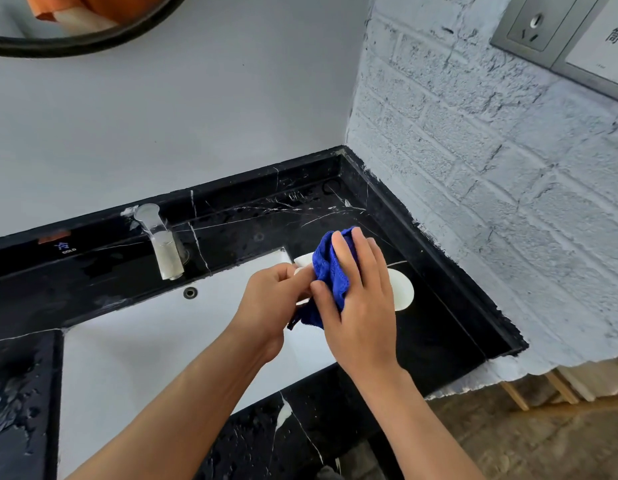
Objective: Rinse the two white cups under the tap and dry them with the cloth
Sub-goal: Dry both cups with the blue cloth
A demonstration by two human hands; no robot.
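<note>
My left hand (pixel 271 301) grips a white cup (pixel 303 261) over the right end of the sink; only its rim and a bit of its side show. My right hand (pixel 358 296) presses a blue cloth (pixel 330 271) against that cup, wrapping most of it. A second white cup (pixel 401 289) stands on the black counter just right of my right hand, partly hidden behind it. The chrome tap (pixel 160 242) is to the left, with no water visibly running.
A white sink basin (pixel 155 344) is set in a wet black marble counter (pixel 435 323). A raised black ledge runs along the back and right. A white brick wall (pixel 491 202) is at the right, with a socket above. A round mirror hangs top left.
</note>
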